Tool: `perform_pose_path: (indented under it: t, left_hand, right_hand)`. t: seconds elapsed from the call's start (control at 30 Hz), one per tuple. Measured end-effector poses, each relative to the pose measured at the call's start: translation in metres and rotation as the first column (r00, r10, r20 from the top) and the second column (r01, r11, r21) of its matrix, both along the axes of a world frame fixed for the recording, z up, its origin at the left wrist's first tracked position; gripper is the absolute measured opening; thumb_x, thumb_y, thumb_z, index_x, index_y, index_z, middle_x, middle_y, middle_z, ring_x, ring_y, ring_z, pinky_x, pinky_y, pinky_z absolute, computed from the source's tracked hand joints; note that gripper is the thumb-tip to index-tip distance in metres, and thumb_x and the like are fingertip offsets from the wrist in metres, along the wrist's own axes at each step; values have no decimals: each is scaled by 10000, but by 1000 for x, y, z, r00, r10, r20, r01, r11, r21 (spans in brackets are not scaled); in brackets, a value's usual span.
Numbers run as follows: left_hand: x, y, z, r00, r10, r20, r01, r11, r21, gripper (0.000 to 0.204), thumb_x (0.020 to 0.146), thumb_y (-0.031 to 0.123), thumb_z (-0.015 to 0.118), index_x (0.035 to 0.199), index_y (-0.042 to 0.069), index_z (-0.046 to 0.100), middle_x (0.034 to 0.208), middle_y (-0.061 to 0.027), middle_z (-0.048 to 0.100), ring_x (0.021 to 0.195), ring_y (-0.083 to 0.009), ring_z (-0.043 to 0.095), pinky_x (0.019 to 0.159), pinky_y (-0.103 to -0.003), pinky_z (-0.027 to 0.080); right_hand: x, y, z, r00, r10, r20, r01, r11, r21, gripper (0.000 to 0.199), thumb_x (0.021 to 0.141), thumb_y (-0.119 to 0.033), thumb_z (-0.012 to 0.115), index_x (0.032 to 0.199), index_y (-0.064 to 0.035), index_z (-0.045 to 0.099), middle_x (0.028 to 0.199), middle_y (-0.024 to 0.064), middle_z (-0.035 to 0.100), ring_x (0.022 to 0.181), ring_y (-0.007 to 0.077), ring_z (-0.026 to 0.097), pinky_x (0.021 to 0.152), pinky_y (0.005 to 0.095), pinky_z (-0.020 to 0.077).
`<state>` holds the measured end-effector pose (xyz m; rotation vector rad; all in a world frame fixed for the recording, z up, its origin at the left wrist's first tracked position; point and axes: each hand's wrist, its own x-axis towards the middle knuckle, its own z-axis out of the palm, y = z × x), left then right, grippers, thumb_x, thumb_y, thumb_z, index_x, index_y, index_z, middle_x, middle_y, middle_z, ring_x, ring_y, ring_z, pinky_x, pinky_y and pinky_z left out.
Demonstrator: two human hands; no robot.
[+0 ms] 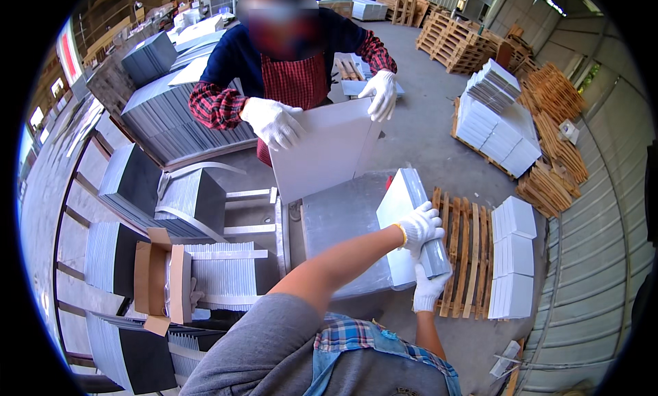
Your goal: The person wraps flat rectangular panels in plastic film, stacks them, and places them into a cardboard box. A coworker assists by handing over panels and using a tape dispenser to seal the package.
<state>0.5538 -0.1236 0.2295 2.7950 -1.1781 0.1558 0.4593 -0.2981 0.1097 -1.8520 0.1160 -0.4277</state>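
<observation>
**Two hands on a tile stack, a co-worker lifting a single slab**

Over the grey metal work table (336, 224), the person grips a small stack of pale grey rectangular tiles (411, 224) standing tilted on its long edge at the table's right side, just beside a bare wooden pallet (466, 252). Their left hand in a white knit glove (419, 226) wraps over the top edge near the stack's near end, fingers curled closed around it. Their right hand in a white knit glove (429, 288) sits below, cupping the lower end from underneath; it appears closed on the stack, though the fingertips are hidden behind the tiles.

Judging by look, the tiles are stiff, dense and smooth-faced, likely heavy for their size and prone to chipping at corners, so a hold spanning both edges, with one hand supporting from below, suits them. The left forearm reaches bare and nearly straight across the table; the right elbow is bent close to the body.

Across the table, a co-worker in a red checked apron holds a large pale grey slab (325, 152) upright with both gloved hands at its upper edge. Stacks of white tiles (510, 259) rest on the pallet to the right, and an open cardboard box (161, 279) lies to the left.
</observation>
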Motion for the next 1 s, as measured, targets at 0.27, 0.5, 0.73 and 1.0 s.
perform_pose_path:
  t: [0.27,0.5,0.73,1.0]
  left_hand:
    - [-5,2,8,1000,20,-15,-20,1000,-1,758,499,437,895,1180,222,641,1219,-26,607,1255,-255,493,1114,-451,278]
    - [-6,3,6,1000,15,-25,-15,1000,-8,778,505,444,894,1201,218,628,1228,-37,596,1271,-268,479,1124,-466,268]
    - [-4,0,5,1000,17,-24,-17,1000,19,779,509,464,885,1199,216,622,1220,-45,590,1271,-270,475,1121,-470,267]
    - [-4,1,5,1000,11,-16,-11,1000,6,776,509,464,883,1198,219,624,1206,-40,592,1246,-261,487,1106,-456,276]
  right_hand:
    - [1,0,-3,1000,-5,11,5,1000,-22,910,699,-100,886,1434,-73,351,1325,170,552,1208,267,557,1022,391,450]
    - [-2,2,3,1000,2,-5,-2,1000,-21,917,700,-103,883,1438,-76,339,1366,183,526,1251,284,533,1045,419,435]
    - [1,0,-4,1000,17,6,-17,998,58,949,676,-159,900,1443,-89,345,1364,192,539,1253,310,542,1048,426,435]
    - [0,1,0,999,-22,-26,21,1000,-9,942,666,-207,906,1430,-90,368,1324,184,577,1219,318,572,1032,423,447]
